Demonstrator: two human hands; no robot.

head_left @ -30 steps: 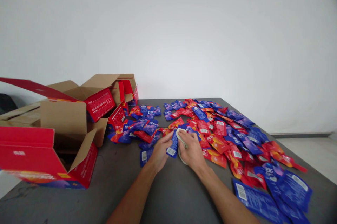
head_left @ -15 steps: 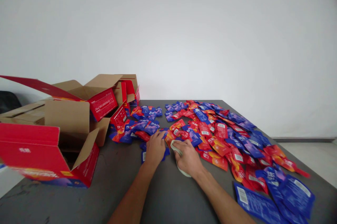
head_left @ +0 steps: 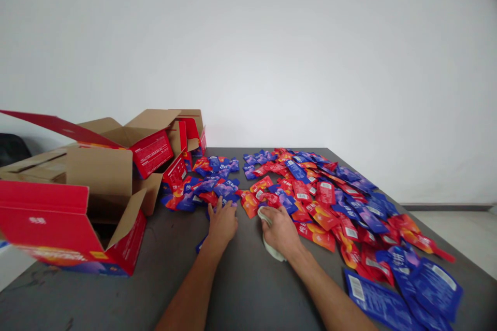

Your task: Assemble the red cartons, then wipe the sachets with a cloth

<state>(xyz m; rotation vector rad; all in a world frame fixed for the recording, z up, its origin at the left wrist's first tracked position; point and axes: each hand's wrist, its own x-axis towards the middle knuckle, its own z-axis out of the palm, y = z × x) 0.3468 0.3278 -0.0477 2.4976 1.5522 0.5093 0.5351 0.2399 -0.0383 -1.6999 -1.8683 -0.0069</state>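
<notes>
My left hand (head_left: pixel 223 223) lies on the dark table with its fingers spread, the tips touching blue and purple packets (head_left: pixel 226 188) at the near end of the left cluster. Part of another blue packet shows beside that wrist; the hand hides the rest. My right hand (head_left: pixel 280 228) is closed on a pale cloth (head_left: pixel 272 251) and presses it to the tabletop. Just beyond it, red and orange packets (head_left: pixel 248 202) edge the large pile on the right. Part of the cloth is covered by the fingers.
An open red carton (head_left: pixel 42 217) stands at the near left, flaps up. More open cartons (head_left: pixel 152 154) are behind it. A long pile of red and blue packets (head_left: pixel 345 212) runs along the right side of the table (head_left: pixel 248 289). A white wall (head_left: pixel 248 51) rises behind.
My left hand has moved left and slightly nearer, and blue packets under it have shifted left. My right hand has slid a little to the right with the cloth.
</notes>
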